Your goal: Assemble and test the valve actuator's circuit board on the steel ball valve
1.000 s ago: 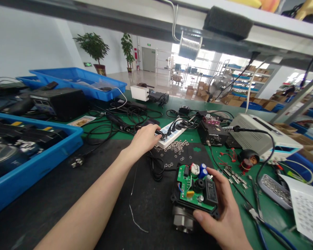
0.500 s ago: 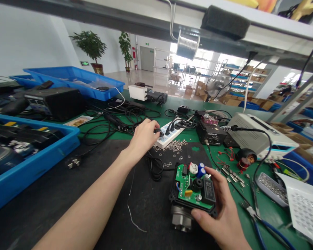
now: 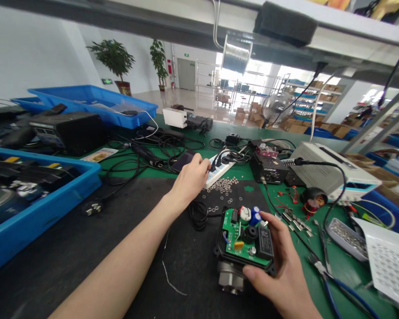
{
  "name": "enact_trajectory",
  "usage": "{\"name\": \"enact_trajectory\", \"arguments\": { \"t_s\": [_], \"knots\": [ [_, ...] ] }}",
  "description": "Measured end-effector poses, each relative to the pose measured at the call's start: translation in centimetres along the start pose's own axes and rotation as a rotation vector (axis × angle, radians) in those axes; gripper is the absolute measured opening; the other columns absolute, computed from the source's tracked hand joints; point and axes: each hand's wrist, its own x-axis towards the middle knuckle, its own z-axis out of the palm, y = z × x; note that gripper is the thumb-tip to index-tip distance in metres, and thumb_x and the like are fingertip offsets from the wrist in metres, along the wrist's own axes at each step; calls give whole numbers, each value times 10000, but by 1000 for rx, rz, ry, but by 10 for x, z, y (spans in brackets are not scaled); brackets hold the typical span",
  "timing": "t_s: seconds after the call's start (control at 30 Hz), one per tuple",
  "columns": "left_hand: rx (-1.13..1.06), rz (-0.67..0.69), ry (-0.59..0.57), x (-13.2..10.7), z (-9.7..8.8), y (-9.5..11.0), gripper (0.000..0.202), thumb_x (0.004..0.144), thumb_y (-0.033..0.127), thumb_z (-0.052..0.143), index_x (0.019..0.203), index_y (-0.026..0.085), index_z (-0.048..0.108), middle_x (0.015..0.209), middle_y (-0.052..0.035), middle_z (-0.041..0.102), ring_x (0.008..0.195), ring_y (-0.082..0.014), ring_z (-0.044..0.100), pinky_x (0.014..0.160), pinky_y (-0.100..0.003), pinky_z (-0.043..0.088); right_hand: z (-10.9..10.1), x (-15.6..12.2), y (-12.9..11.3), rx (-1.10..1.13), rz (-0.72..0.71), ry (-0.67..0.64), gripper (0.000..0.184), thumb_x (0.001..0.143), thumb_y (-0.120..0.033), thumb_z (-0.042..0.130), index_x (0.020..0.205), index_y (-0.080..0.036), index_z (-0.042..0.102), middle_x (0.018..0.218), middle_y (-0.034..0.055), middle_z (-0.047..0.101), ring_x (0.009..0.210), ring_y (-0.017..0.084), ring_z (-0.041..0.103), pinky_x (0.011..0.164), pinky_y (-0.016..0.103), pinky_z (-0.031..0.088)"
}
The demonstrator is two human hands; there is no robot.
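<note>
Right hand grips a black housing with a green circuit board seated in it: thumb along the near edge, fingers wrapped over the far right side. Unit sits low centre on the dark mat; a grey metal fitting shows under its near edge. Board carries blue capacitors, a black block part with white print, too small to read.

Left hand reaches forward, fingers curled onto the near end of a white power strip; whether it pinches a plug is hidden by the knuckles.

A scatter of small metal rings lies just right of that hand. Black soldering station beyond, face lettering illegible. Blue-handled pliers lie right of the unit. Blue bin at left, cut off by the frame. Solder spool hangs overhead. Far wall: green exit signs, text unreadable.
</note>
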Motion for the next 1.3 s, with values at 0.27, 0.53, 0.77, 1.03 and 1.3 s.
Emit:
{"name": "enact_trajectory", "arguments": {
  "t_s": [0.27,0.53,0.77,1.03,1.3],
  "knots": [
    [-74,50,-33,7,-10,-6,224,1042,361,585,1132,167,652,1100,-61,632,960,-201,632,875,-388,564,-1,1,0,-8,-5,1,870,701,-278,888,1444,-277,434,1451,92,592,1356,322,565,1097,383,522],
    [-93,98,-168,13,-4,-29,236,1042,246,576,1261,185,640,1076,-52,655,883,-176,651,831,-350,574,-1,1,2,-33,-25,-1,856,710,-330,907,1434,-305,450,1406,61,629,1290,286,622,1067,335,538],
    [1,182,-237,9,-14,-42,612,887,44,555,1335,451,650,1094,5,658,891,-187,682,755,-259,475,0,1,1,-16,-4,-1,863,708,-309,897,1440,-276,441,1430,91,602,1325,308,591,1095,372,523],
    [112,195,-196,10,-25,-40,541,908,73,534,1287,424,693,1059,-34,703,1053,-277,631,789,-319,460,-1,0,2,-7,-24,-3,857,720,-310,896,1446,-287,439,1435,86,601,1343,310,582,1081,368,538],
    [92,164,-200,7,-26,-31,606,902,74,515,1411,394,592,1177,-43,633,944,-227,675,802,-307,500,-5,2,9,-1,-43,8,878,700,-351,931,1443,-295,467,1408,85,629,1312,297,610,1054,349,555]
  ]
}}
